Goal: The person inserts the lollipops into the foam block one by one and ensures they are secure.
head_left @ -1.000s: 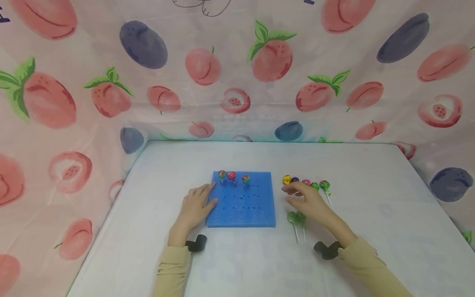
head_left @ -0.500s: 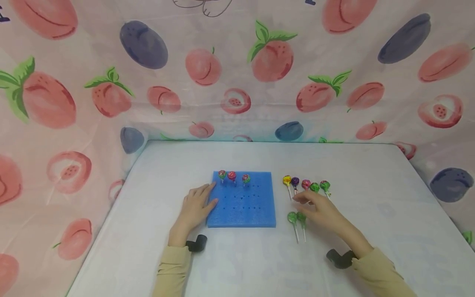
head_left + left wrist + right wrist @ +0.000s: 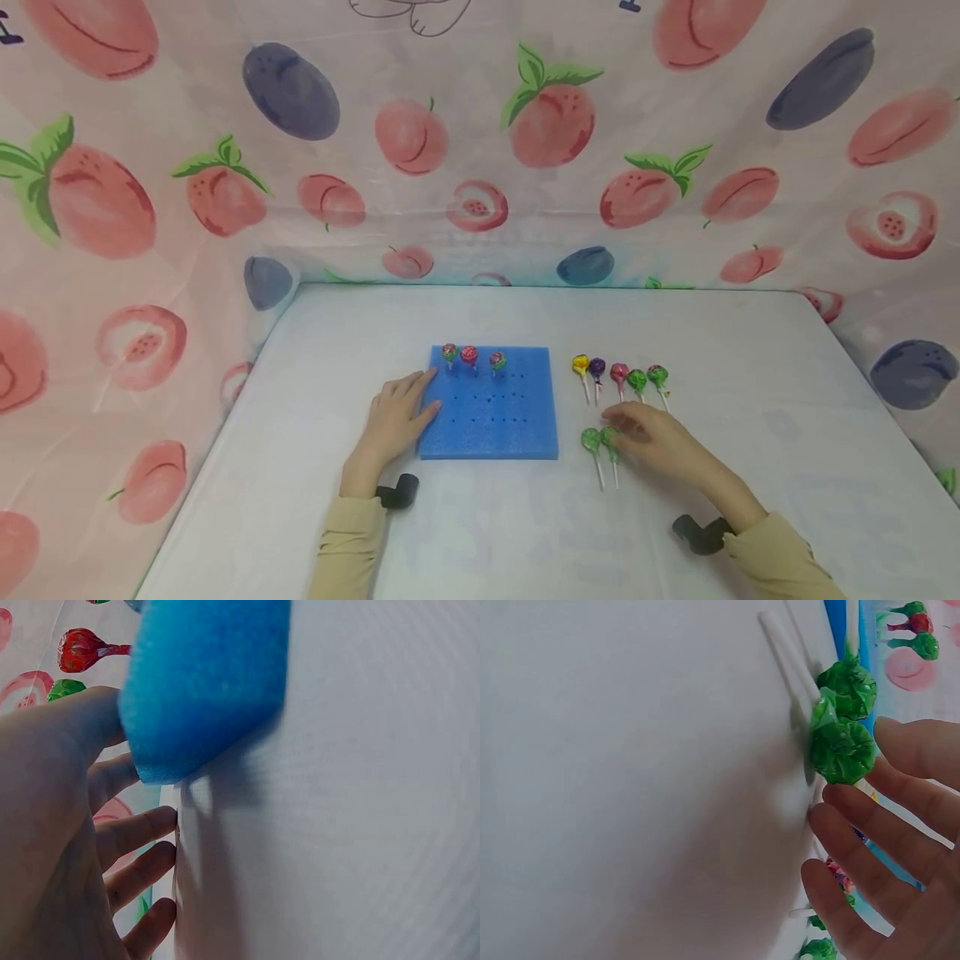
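Note:
A blue foam board (image 3: 487,440) with rows of small holes lies on the table. Three lollipops stand in its back row: a green-and-red one (image 3: 449,352), a red one (image 3: 468,355) and another green-and-red one (image 3: 497,361). My left hand (image 3: 393,417) rests against the board's left edge, fingers spread. To the right of the board lie two green lollipops, the left one (image 3: 591,439) and the right one (image 3: 609,438). My right hand (image 3: 656,437) hovers at the right one's head; in the right wrist view its relaxed fingers are beside the wrapped green head (image 3: 843,752) without gripping it.
Behind my right hand lies a row of lollipops: yellow (image 3: 581,363), purple (image 3: 596,367), pink (image 3: 619,372), green (image 3: 637,381) and another green one (image 3: 657,375). A fruit-patterned cloth (image 3: 420,225) rises behind the white table (image 3: 360,325).
My right hand has moved from over the back row of lollipops toward me, down to the two green ones, uncovering the row. My left hand has stayed on the board.

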{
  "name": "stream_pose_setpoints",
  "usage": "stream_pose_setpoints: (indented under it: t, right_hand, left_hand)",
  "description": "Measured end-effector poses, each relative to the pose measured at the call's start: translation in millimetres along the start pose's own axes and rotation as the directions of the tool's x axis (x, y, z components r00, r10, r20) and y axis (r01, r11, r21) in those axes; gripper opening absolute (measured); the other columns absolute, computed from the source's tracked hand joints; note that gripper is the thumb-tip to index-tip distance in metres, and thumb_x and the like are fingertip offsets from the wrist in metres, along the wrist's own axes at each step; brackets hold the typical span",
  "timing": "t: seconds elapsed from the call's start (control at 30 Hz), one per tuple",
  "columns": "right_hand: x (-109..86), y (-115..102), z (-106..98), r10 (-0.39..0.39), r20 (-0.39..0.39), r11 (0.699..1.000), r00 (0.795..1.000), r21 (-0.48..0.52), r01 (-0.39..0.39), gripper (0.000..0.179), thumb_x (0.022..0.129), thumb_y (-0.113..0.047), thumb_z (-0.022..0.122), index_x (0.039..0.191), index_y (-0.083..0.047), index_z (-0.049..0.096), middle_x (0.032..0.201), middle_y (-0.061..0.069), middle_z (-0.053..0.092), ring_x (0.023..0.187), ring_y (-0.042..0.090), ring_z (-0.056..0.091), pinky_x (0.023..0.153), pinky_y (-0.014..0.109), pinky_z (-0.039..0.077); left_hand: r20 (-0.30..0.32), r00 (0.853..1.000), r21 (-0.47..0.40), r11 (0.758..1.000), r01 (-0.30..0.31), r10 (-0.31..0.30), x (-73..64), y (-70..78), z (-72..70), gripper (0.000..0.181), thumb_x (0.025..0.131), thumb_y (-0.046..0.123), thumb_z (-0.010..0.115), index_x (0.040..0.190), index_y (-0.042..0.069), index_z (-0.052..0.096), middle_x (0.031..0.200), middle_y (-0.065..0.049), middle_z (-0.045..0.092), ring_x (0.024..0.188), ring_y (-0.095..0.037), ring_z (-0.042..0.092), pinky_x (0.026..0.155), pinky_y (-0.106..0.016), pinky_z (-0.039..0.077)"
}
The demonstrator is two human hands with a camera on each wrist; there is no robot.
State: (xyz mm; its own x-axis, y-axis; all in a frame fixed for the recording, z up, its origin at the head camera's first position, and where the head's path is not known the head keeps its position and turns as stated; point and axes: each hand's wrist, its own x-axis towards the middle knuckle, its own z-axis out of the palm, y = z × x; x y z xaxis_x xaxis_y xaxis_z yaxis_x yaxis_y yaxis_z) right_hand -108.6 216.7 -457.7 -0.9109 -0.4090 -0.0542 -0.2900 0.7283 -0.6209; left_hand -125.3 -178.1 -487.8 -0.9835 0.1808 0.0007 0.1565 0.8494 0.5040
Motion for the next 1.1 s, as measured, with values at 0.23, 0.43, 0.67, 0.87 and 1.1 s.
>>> stream_pose_setpoints:
  t: [0.23,0.43,0.67,0.87,1.1]
  right_hand:
    - [0.1,3.2,1.3,-0.003,0.031,1.000,0.999,0.008,0.003,0.031,0.088,-0.010,0.067,0.118,-0.004,0.062,0.113,0.007,0.067,0.105,0.024,0.062,0.090,0.043,0.053]
    - [-1.1,5.2,4.5,-0.046,-0.006,0.998,0.999,-0.050,0.045,0.028,0.085,-0.011,0.070,0.113,-0.007,0.065,0.108,0.003,0.066,0.104,0.024,0.061,0.091,0.043,0.052]
    - [-2.6,3.6,6.7,-0.079,-0.036,0.993,0.996,-0.094,0.076,0.025,0.083,-0.013,0.073,0.108,-0.012,0.068,0.105,-0.002,0.063,0.104,0.023,0.058,0.093,0.048,0.049]
    - [-2.7,3.4,8.2,-0.081,-0.047,0.991,0.996,-0.107,0.075,0.024,0.083,-0.009,0.072,0.106,-0.011,0.068,0.103,-0.001,0.063,0.103,0.023,0.058,0.093,0.048,0.049]
    - [-3.6,6.1,8.5,-0.033,-0.040,0.997,0.999,-0.069,0.031,0.024,0.085,-0.006,0.069,0.108,-0.012,0.066,0.105,0.000,0.065,0.105,0.023,0.059,0.092,0.047,0.051]
  left_hand:
    - [0.003,1.000,0.001,1.000,0.006,-0.006,-0.6,0.7,-1.0,0.058,0.099,0.041,0.049,0.151,0.020,0.033,0.152,-0.012,0.039,0.138,-0.034,0.033,0.112,-0.059,0.026]
    - [0.007,1.000,0.012,1.000,0.006,-0.006,-0.3,0.5,-1.1,0.058,0.099,0.041,0.048,0.151,0.021,0.033,0.153,-0.011,0.039,0.138,-0.033,0.033,0.112,-0.058,0.027]
    - [0.009,1.000,0.013,1.000,0.010,-0.010,0.5,-0.7,0.1,0.058,0.099,0.041,0.049,0.151,0.021,0.032,0.153,-0.011,0.038,0.138,-0.034,0.033,0.112,-0.058,0.028]
    - [-0.004,1.000,0.007,1.000,0.011,-0.011,1.0,-0.4,0.9,0.058,0.099,0.040,0.050,0.151,0.020,0.033,0.152,-0.012,0.039,0.138,-0.034,0.033,0.111,-0.058,0.028]
    - [0.001,1.000,0.009,1.000,0.009,-0.009,1.2,-0.8,1.2,0.058,0.099,0.040,0.049,0.151,0.021,0.033,0.152,-0.011,0.039,0.138,-0.034,0.033,0.111,-0.058,0.028]
